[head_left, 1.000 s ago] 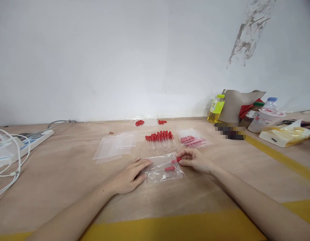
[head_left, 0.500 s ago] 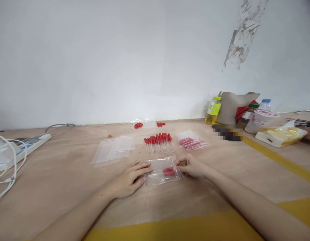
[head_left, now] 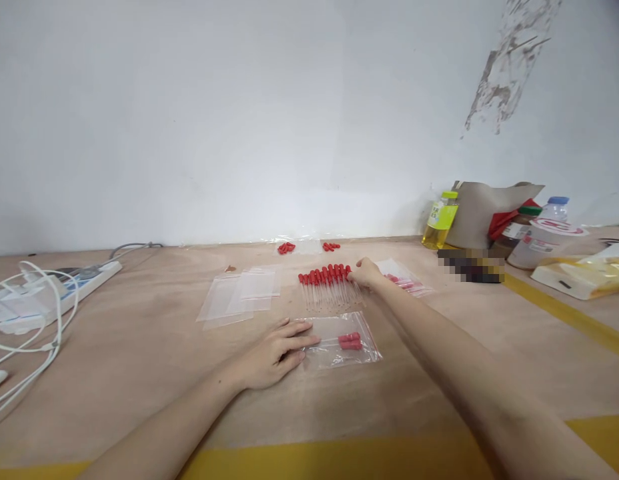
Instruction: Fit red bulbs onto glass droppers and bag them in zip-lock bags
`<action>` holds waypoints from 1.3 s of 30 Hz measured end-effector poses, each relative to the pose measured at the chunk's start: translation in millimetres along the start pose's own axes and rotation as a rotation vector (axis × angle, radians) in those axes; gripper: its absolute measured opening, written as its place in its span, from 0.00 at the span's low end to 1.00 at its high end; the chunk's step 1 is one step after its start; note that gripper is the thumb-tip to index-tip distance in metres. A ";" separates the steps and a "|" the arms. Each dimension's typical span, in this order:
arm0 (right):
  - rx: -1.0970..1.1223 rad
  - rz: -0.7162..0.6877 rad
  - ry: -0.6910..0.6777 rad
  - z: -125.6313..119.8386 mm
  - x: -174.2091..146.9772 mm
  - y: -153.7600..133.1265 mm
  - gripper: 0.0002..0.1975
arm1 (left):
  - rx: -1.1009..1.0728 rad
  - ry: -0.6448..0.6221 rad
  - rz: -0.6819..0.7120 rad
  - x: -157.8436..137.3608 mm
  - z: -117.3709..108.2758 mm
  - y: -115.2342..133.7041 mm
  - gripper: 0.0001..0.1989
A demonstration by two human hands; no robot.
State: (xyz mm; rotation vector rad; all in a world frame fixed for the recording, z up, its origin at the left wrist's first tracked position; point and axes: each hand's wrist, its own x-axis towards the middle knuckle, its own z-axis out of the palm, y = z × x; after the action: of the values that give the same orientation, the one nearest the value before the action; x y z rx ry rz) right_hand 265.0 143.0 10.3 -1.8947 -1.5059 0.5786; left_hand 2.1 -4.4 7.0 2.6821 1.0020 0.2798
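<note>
My left hand lies flat with fingers spread, its fingertips on the left end of a clear zip bag. Inside that bag are droppers with red bulbs, at least two. My right hand is at the right end of a row of glass droppers with red bulbs. Its fingers are pinched at the end dropper's bulb, partly covering it. Just behind this wrist lie filled bags with red-bulbed droppers, partly hidden by the forearm. Empty clear bags are spread out left of the row.
Loose red bulbs lie near the wall. At left is a power strip with white cables. A yellow drink bottle, a plastic cup and a tissue pack stand at right. Yellow tape crosses the front.
My right hand has let go of the zip bag's open end and moved forward to the dropper row. My left hand stays on the bag. The view has shifted slightly left.
</note>
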 end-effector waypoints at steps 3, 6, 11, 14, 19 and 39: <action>-0.021 0.076 -0.024 8.3 7.3 -5.9 0.21 | -0.008 0.004 0.012 -0.5 -0.7 0.4 0.19; -0.010 0.100 -0.042 8.1 9.3 -10.1 0.13 | -0.010 0.006 0.014 -0.8 -1.1 0.0 0.18; 0.108 0.045 -0.053 -16.5 -1.7 -9.5 0.02 | -0.001 0.002 0.025 -0.3 0.1 -2.7 0.19; 0.200 0.014 -0.048 -36.9 -23.2 4.7 0.07 | 0.013 -0.012 0.021 0.0 0.1 -3.3 0.19; 0.544 -0.134 0.043 -47.3 -70.0 41.2 0.20 | 0.021 -0.017 0.010 -0.3 -0.8 -2.2 0.19; 0.679 -0.146 -0.413 -26.9 -109.9 60.4 0.15 | 0.011 0.015 -0.070 -2.3 0.5 -1.6 0.24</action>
State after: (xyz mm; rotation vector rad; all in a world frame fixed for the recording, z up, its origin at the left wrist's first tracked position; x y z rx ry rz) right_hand 297.7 22.7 -19.7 -1.1759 -1.4199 1.2798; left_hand -0.5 -4.9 5.9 2.6523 1.1023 0.2818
